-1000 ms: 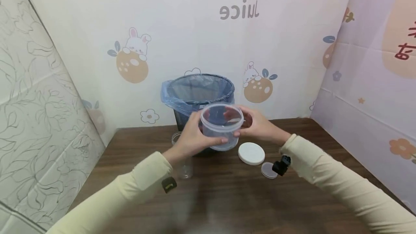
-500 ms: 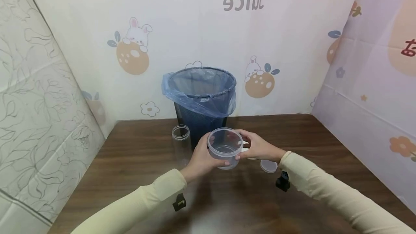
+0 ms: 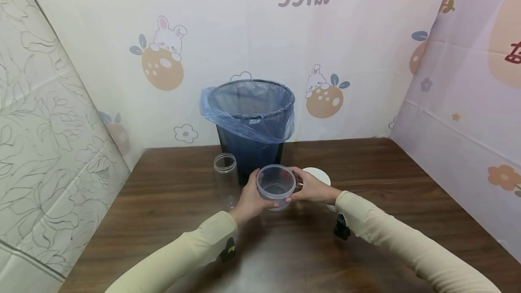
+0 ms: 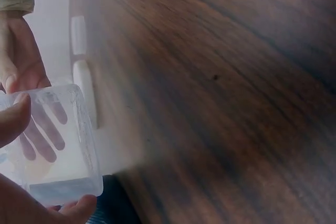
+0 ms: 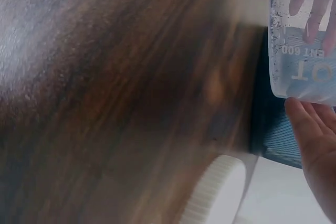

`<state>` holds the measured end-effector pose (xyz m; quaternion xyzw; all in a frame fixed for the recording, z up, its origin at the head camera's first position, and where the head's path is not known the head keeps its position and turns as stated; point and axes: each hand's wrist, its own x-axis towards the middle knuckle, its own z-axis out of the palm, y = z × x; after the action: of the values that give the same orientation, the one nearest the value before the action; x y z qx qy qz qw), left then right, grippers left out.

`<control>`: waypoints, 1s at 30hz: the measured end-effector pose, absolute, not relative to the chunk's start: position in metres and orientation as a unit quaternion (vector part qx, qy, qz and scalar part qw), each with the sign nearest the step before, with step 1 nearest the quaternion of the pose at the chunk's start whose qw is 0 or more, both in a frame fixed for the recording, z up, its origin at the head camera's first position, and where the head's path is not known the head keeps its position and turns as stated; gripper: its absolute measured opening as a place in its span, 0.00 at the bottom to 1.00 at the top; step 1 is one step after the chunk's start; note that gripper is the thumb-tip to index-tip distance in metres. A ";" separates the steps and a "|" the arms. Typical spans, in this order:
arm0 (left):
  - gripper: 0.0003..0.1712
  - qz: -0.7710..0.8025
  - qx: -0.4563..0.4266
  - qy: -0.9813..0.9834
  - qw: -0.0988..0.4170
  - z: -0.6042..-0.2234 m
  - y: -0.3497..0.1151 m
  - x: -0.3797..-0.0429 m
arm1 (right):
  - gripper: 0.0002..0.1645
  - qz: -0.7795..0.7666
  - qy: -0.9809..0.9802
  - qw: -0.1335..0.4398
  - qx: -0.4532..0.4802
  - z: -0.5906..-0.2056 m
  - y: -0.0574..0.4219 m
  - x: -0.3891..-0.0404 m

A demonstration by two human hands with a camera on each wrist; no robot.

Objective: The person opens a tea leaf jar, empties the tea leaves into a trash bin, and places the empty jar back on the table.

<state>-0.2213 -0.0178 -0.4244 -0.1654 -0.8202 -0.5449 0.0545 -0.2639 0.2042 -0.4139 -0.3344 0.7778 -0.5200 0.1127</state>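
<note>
A clear round plastic tub (image 3: 276,190), open at the top, is held upright between both hands in front of the bin. My left hand (image 3: 249,201) grips its left side, thumb across the near side. From the right, my right hand (image 3: 312,188) holds it with thumb in front and fingers behind. White lettering shows on the tub wall (image 5: 307,69) in the right wrist view, where its base is off the tabletop. To the left stands a tall clear jar (image 3: 226,179) without a lid. Behind my right hand lies a white round lid (image 3: 319,175).
A dark mesh bin (image 3: 254,146) lined with a blue bag (image 3: 260,130) stands at the back against the printed curtain (image 3: 240,35). A small clear lid (image 3: 331,208) is mostly hidden by the right wrist. The wooden table (image 3: 171,211) extends around these things.
Both hands have lowered the tub from in front of the bin's rim toward the table, then shifted it slightly left. The jar and lids stay where they were.
</note>
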 end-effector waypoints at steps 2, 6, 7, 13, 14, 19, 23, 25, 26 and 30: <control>0.62 -0.542 -0.161 -0.823 0.051 -0.429 -0.018 -0.222 | 0.50 -0.516 0.779 0.112 -0.339 -0.419 0.204 -0.265; 0.63 -0.537 -0.159 -0.827 0.044 -0.435 -0.018 -0.222 | 0.49 -0.519 0.774 0.117 -0.343 -0.427 0.202 -0.265; 0.63 -0.537 -0.159 -0.827 0.042 -0.436 -0.018 -0.222 | 0.49 -0.523 0.772 0.119 -0.342 -0.429 0.202 -0.265; 0.63 -0.534 -0.158 -0.829 0.040 -0.441 -0.018 -0.222 | 0.48 -0.538 0.765 0.123 -0.333 -0.433 0.201 -0.263; 0.63 -0.533 -0.157 -0.830 0.040 -0.442 -0.018 -0.222 | 0.48 -0.539 0.764 0.124 -0.333 -0.433 0.201 -0.263; 0.62 -0.532 -0.153 -0.832 0.041 -0.445 -0.019 -0.221 | 0.49 -0.551 0.753 0.138 -0.332 -0.435 0.199 -0.261; 0.61 -0.535 -0.153 -0.830 0.041 -0.447 -0.020 -0.221 | 0.49 -0.560 0.747 0.148 -0.325 -0.437 0.198 -0.260; 0.60 -0.539 -0.153 -0.827 0.040 -0.447 -0.020 -0.220 | 0.49 -0.562 0.747 0.150 -0.322 -0.437 0.198 -0.260; 0.60 -0.540 -0.153 -0.827 0.039 -0.447 -0.020 -0.219 | 0.49 -0.562 0.747 0.151 -0.321 -0.437 0.198 -0.260; 0.60 -0.539 -0.152 -0.828 0.037 -0.449 -0.020 -0.216 | 0.49 -0.560 0.749 0.148 -0.321 -0.439 0.197 -0.261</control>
<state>-0.2163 -0.0204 -0.4486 -0.1519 -0.8278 -0.5389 0.0368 -0.2606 0.1973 -0.4385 -0.3215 0.7490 -0.5602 0.1476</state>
